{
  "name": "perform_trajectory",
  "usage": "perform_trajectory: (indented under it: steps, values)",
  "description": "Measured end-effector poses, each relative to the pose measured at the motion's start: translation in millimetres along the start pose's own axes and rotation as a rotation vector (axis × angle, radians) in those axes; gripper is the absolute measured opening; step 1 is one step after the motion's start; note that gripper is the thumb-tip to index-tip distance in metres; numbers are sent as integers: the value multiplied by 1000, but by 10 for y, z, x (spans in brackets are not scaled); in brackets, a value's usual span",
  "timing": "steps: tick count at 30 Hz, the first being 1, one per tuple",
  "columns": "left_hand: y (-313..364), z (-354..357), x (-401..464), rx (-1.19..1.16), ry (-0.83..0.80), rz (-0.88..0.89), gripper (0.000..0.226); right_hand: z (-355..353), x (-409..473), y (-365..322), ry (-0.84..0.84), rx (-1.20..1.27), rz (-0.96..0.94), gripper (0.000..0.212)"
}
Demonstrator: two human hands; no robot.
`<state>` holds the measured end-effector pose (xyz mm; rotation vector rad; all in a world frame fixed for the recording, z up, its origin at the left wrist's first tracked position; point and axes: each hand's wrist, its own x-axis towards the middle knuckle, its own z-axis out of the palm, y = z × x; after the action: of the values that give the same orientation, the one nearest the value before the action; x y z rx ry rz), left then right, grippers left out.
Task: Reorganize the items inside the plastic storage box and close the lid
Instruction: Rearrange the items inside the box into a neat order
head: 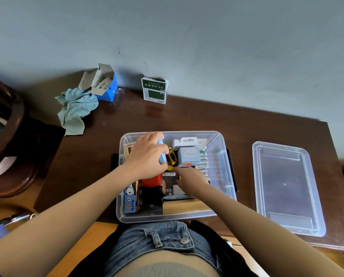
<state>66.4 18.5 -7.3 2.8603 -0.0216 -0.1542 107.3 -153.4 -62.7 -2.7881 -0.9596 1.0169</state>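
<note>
**Sorting still under way, lid waiting at the right**

The clear plastic storage box [223,156] sits at the centre of the frame on the dark wooden table [207,116], open and crowded. Its lid [287,186] lies flat at the right of the frame, well apart from the box.

The left hand [147,154] is inside the upper left part of the box, fingers curled round a light blue item [162,154] that stands on edge beside a yellow and black piece [172,157]. The right hand [191,176] reaches into the middle of the box, palm down, fingers extended toward the small things on the floor near the batteries [202,166]; whether it pinches anything I cannot tell, since the fingertips are hidden among the clutter.

A pale blue carton [188,156] stands above the right hand, and a red item [152,179] with illustrated packs [130,198] fills the lower left of the box.

To do this step well, the blue item probably wants setting flat or against a wall, so nothing rises above the rim and blocks the lid. The right hand would do best to gather loose small pieces into one corner first. Tall cartons are likely the ones to lay down. Only then should the lid be fetched and pressed on evenly.
</note>
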Motion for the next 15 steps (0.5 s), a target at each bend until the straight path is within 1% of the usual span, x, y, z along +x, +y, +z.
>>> perform_trajectory:
  steps: [3, 6, 9, 11, 13, 15]
  values:
    - [-3, 28, -23, -16, 28, -22, 30, 54, 105, -84, 4, -112, -19, 33]
    - [6, 34, -69, -68, 104, -23, 27, 60, 159, -170, -5, -210, -65, 31]
    - [6, 44, -90, -90, 140, -15, 20, 15, 165, -243, -39, -182, -121, 24]
    - [-1, 57, -89, -93, 143, -13, 22, -57, 150, -264, -66, -167, -144, 18]
    - [-8, 67, -87, -81, 152, -10, 23, -127, 98, -226, -77, -209, -156, 16]
    - [-12, 76, -92, -65, 159, -6, 21, -190, 14, -116, -70, -273, -128, 17]
